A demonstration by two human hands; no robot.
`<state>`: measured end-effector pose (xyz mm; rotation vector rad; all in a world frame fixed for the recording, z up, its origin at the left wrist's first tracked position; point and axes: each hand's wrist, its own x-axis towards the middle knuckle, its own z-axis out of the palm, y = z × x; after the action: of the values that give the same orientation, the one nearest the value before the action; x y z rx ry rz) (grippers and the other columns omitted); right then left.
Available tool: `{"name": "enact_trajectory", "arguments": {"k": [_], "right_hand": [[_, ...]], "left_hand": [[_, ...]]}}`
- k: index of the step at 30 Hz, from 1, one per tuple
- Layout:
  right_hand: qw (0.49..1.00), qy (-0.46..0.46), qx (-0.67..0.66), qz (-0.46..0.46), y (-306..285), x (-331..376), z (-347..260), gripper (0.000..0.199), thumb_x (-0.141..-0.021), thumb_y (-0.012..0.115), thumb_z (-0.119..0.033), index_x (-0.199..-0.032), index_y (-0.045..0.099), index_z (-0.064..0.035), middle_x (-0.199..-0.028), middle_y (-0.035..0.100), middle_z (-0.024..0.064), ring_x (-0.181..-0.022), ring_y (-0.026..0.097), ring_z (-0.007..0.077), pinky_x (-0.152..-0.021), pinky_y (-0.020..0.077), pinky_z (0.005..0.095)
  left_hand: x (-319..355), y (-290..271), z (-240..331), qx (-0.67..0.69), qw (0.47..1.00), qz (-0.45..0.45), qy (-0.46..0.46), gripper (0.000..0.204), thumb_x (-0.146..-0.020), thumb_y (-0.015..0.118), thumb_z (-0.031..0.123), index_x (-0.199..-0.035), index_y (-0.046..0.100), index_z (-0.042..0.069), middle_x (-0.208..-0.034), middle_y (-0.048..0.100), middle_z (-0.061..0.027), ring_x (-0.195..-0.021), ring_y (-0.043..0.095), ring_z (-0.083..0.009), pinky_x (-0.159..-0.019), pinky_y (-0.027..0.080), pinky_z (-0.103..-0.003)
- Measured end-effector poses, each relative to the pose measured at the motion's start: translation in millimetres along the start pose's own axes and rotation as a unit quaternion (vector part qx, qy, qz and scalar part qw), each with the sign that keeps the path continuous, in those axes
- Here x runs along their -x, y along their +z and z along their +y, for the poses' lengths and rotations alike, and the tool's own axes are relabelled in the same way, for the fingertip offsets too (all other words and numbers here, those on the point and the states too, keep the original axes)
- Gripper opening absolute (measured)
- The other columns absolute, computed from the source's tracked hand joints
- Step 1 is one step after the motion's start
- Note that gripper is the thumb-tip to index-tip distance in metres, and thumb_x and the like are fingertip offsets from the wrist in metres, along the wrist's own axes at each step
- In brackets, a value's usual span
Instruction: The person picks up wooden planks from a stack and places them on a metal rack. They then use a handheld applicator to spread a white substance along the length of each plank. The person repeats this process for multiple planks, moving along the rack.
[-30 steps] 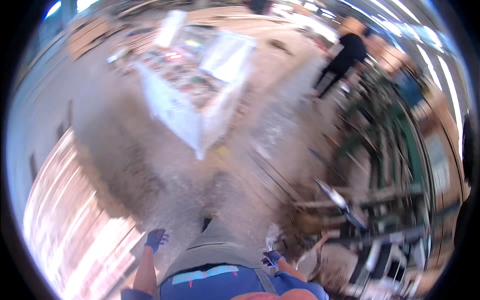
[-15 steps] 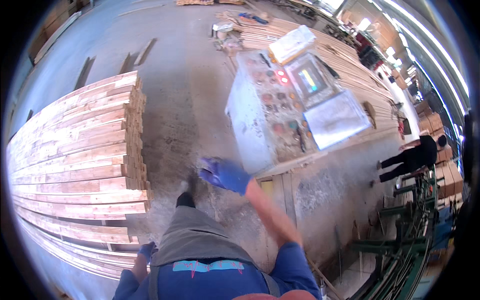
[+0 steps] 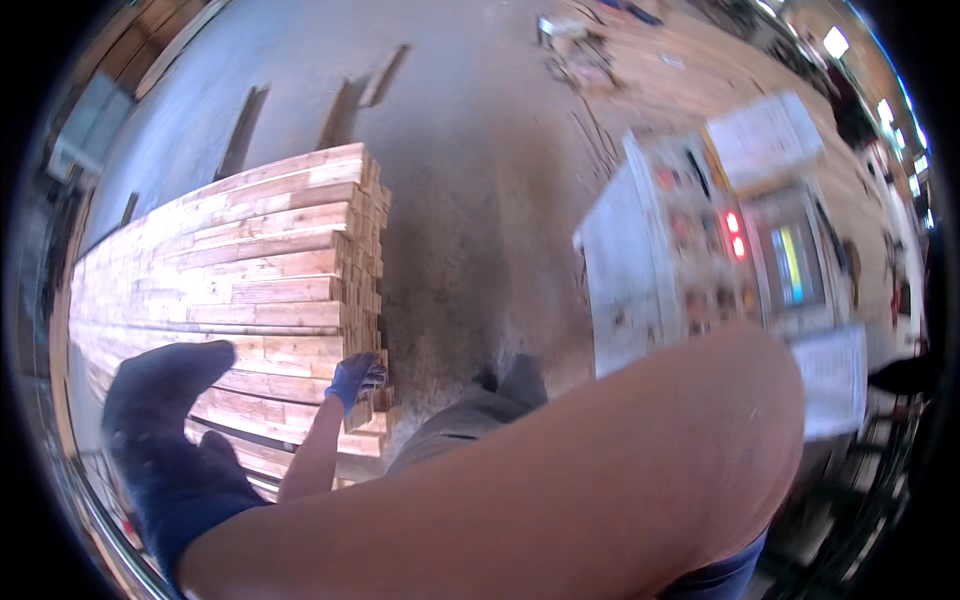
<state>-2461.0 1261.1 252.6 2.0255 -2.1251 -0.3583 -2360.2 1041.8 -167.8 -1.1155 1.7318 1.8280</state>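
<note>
A stack of pale wooden boards (image 3: 270,260) lies to the left, their cut ends facing right. My left hand (image 3: 352,380), in a blue glove, rests at those cut ends with its fingers reaching over the edge. I see no board lifted in it. My right forearm (image 3: 520,470) crosses close in front of the view, from the right to the left. At its end my right hand (image 3: 170,430), in a dark blue glove, hangs over the near left of the stack. Its fingers are bent, with a gap to the thumb and nothing visible between them.
A control cabinet (image 3: 625,270) with buttons, two lit red lights and a screen (image 3: 795,265) stands at the right. Papers (image 3: 765,140) lie on it. Several wooden strips (image 3: 385,75) lie on the floor beyond the stack. More boards (image 3: 720,70) spread out behind the cabinet.
My right arm has swung from beside the cabinet across to the left, close to the view. My left hand has come up to the board ends. The view has turned left.
</note>
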Motion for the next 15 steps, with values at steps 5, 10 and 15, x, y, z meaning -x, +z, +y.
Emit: {"name": "enact_trajectory", "arguments": {"k": [5, 10, 15], "right_hand": [[0.998, -0.055, 0.024, 0.009, 34.9, -60.8, 96.9, 0.016, -0.077, 0.065, -0.025, -0.080, 0.070, -0.0106, -0.074, 0.067, 0.0088, -0.069, 0.066, 0.0259, -0.058, 0.0516, 0.0398], [0.991, -0.122, 0.042, 0.035, 52.2, -109.6, 187.9, 0.012, -0.074, 0.067, -0.023, -0.076, 0.071, -0.0127, -0.071, 0.067, 0.0075, -0.067, 0.066, 0.0250, -0.054, 0.0511, 0.0402], [0.993, -0.066, -0.093, 0.005, 153.8, -167.4, 351.9, 0.013, -0.072, 0.064, -0.023, -0.071, 0.069, -0.0117, -0.064, 0.067, 0.0128, -0.058, 0.065, 0.0257, -0.048, 0.0470, 0.0455]], "left_hand": [[-113.4, -26.8, 7.9, -0.010, 0.996, 0.021, -0.092, 0.033, -0.094, 0.055, 0.039, -0.110, 0.064, 0.011, -0.088, 0.069, -0.0044, -0.069, 0.064, -0.0132, -0.058, 0.048, -0.030], [-99.1, -40.2, -16.5, -0.453, 0.870, 0.085, 0.175, 0.037, -0.095, 0.051, 0.038, -0.109, 0.062, 0.007, -0.092, 0.069, -0.0100, -0.076, 0.065, -0.0236, -0.063, 0.050, -0.038], [-185.8, -45.1, 89.7, 0.072, 0.983, 0.056, -0.162, 0.032, -0.094, 0.054, 0.035, -0.108, 0.063, 0.008, -0.095, 0.068, -0.0111, -0.085, 0.065, -0.0263, -0.068, 0.051, -0.041]]}}
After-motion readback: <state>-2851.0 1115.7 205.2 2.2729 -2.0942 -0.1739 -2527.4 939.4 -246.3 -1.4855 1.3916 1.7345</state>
